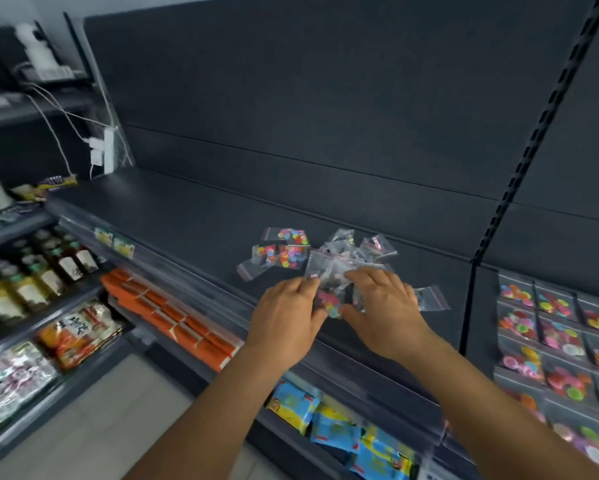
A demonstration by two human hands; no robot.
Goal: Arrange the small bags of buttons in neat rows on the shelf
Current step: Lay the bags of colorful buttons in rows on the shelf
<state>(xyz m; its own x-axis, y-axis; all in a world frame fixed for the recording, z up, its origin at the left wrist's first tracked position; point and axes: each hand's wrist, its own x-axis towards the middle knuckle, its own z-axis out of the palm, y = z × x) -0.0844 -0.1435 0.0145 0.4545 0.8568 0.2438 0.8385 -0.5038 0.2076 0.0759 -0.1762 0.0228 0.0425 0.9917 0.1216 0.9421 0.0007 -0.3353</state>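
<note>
Both hands, left (287, 306) and right (383, 301), pinch one bag (329, 303) between them near the shelf's (187, 216) front edge; loose bags (346, 254) lie just behind, bare shelf leftward.

The left hand (284, 315) and the right hand (383, 311) cover part of the loose bags (329, 271), so it is not clear how their fingers hold the bag (331, 303) between them. The rows of bags (554, 334) on the right are cut off by the picture's edge. The bottles (31, 271) and packets (80, 334) at the left are blurred, and their labels cannot be read.
</note>
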